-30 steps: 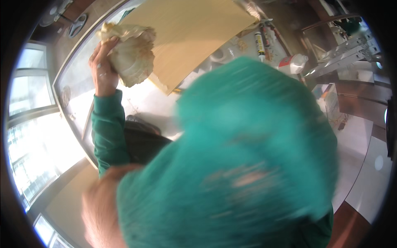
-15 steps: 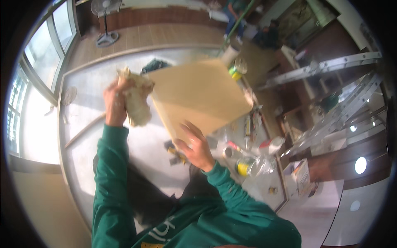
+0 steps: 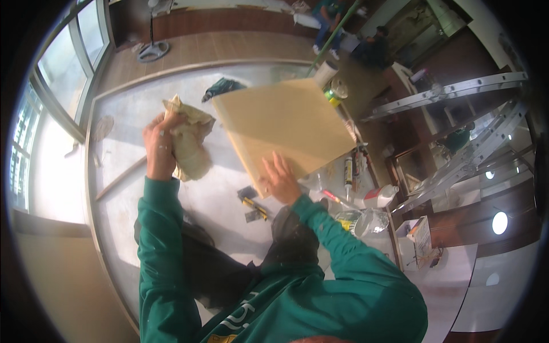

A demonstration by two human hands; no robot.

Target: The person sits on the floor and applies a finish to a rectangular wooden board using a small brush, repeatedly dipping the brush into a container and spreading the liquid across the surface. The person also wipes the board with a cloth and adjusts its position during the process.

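Note:
My left hand (image 3: 159,146) grips a crumpled cream cloth (image 3: 193,150), held off the left edge of a flat tan board (image 3: 289,117). The board has a smooth face and a paler strip along its left side. My right hand (image 3: 281,182) lies on the board's near corner with fingers spread over the face and the thumb close to the edge. Near that corner, a yellow-and-black utility knife (image 3: 255,208) lies beside small dark flat pieces (image 3: 247,192). What supports the board from below is hidden.
A large pale panel (image 3: 123,200) with a raised rim lies beneath everything. To the right are a sealant tube (image 3: 348,170), a white-and-red bottle (image 3: 381,196) and a clear plastic container (image 3: 372,222). A dark green cloth (image 3: 223,87) lies beyond. An aluminium ladder (image 3: 446,94) stands right; two people are farther back.
My right hand has slid slightly farther onto the board. The board's near corner sits a little farther right in view. My left hand still holds the cloth, and the whole view has shifted slightly.

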